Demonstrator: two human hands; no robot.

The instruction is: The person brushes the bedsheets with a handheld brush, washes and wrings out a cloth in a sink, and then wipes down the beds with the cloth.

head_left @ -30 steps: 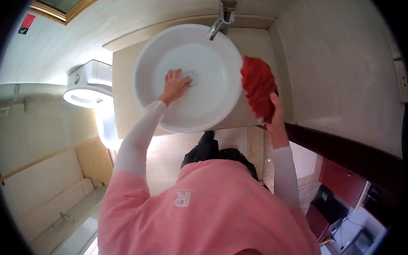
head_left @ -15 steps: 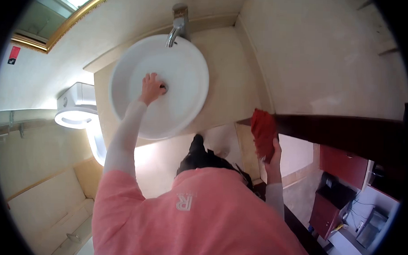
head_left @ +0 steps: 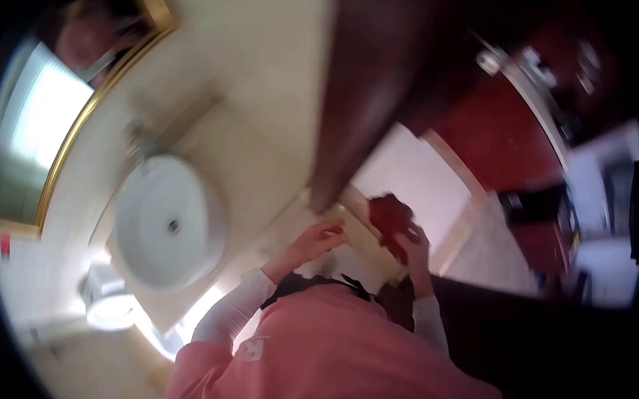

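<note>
My right hand [head_left: 415, 255] grips a crumpled dark red cloth [head_left: 390, 222], which bunches out above and to the left of the fingers. To its left is my left hand [head_left: 316, 243], raised in front of my body with the fingers curled in a pinch. Blur hides what lies between those fingertips. The round white basin [head_left: 159, 257] stands at the left, away from both hands, with a dark drain [head_left: 173, 227] in its bottom. Behind the basin, the faucet [head_left: 140, 140] is badly smeared.
A dark red door frame [head_left: 358, 95] rises ahead, with a doorway to its right. Beyond it are a red cabinet [head_left: 501, 146] and dark furniture. A gold-framed mirror [head_left: 72, 141] hangs at the left, above the toilet [head_left: 111, 310].
The view has swung right toward the doorway. My left hand has left the drain and come out of the basin. The red cloth, still in my right hand, has moved away from the counter.
</note>
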